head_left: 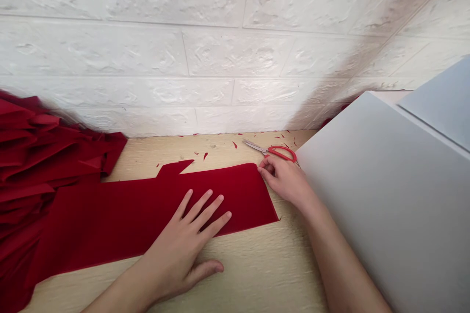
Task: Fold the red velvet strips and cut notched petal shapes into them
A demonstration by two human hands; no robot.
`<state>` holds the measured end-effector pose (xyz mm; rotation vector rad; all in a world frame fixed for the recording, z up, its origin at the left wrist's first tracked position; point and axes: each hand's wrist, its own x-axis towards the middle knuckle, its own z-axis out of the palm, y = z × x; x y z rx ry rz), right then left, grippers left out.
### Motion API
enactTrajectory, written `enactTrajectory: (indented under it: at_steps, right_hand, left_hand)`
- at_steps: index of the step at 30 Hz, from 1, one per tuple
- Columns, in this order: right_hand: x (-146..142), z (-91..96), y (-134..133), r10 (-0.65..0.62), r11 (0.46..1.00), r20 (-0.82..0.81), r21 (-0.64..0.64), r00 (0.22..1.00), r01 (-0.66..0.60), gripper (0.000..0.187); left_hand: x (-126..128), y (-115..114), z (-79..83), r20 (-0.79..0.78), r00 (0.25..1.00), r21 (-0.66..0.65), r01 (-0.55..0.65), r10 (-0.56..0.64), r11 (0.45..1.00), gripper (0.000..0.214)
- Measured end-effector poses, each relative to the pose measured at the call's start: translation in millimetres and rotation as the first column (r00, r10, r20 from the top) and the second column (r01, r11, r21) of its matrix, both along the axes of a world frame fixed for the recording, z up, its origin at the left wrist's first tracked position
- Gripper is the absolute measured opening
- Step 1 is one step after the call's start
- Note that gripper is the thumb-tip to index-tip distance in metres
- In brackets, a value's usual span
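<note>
A strip of deep red fabric [110, 220] lies across the wooden table, with a jagged, cut-looking notch along its far edge. My left hand [187, 239] rests flat on the strip with its fingers spread, holding nothing. My right hand [282, 181] is curled at the strip's far right corner, and its fingertips seem to pinch the cloth. Just beyond that hand lie red-handled scissors [281, 153], with the blades closed and pointing left. The strip runs left into a heaped mass of red fabric [33, 156].
Small red scraps [235, 145] are scattered on the light wood table [264, 274] along a white brick-textured wall [183, 58]. A large pale grey board [382, 195] stands at the right, close to my right forearm.
</note>
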<state>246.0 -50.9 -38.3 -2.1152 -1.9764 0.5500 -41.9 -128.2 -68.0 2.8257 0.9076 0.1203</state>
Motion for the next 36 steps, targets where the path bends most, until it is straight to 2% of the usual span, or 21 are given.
enactTrajectory:
  at_steps: [6,11,15,20,25,29,33,36]
  right_hand:
    - [2,5.1,-1,0.002,0.999,0.011,-0.047,1.0,-0.001,0.026]
    - [-3,4.7,-4,-0.026,0.999,-0.013,-0.023,1.0,0.026,0.015]
    - [-8,3.5,-6,-0.051,0.999,0.086,-0.016,0.995,0.052,0.019]
    - [-10,1.6,-6,-0.04,0.999,0.103,-0.018,0.994,0.043,0.017]
    - [-9,-1.5,-6,-0.034,0.999,0.086,0.025,0.996,0.032,0.016]
    - [-11,1.2,-8,-0.028,0.999,0.119,0.026,0.992,0.025,0.016]
    - [-14,7.4,-10,0.0,0.999,0.167,0.043,0.986,-0.007,0.022]
    - [-16,8.8,-11,-0.002,0.998,0.142,0.063,0.99,-0.007,0.031]
  left_hand:
    - [4,-1,1.6,-0.012,1.0,0.092,0.001,0.0,0.996,0.075]
    - [5,0,0.0,-0.007,1.0,0.172,0.009,-0.008,0.985,0.076]
    - [4,-3,-2.8,-0.01,1.0,0.178,0.005,-0.003,0.984,0.074]
    - [4,7,2.4,0.018,0.998,0.111,-0.06,0.058,0.992,0.062]
    - [21,53,23.5,0.007,0.949,0.01,-0.316,0.316,0.949,0.043]
    - [30,90,33.9,-0.094,0.893,-0.145,-0.449,0.44,0.881,0.038]
    - [26,107,36.1,-0.182,0.888,-0.344,-0.46,0.423,0.818,0.014]
    - [20,106,35.9,-0.177,0.912,-0.352,-0.41,0.37,0.841,0.013]
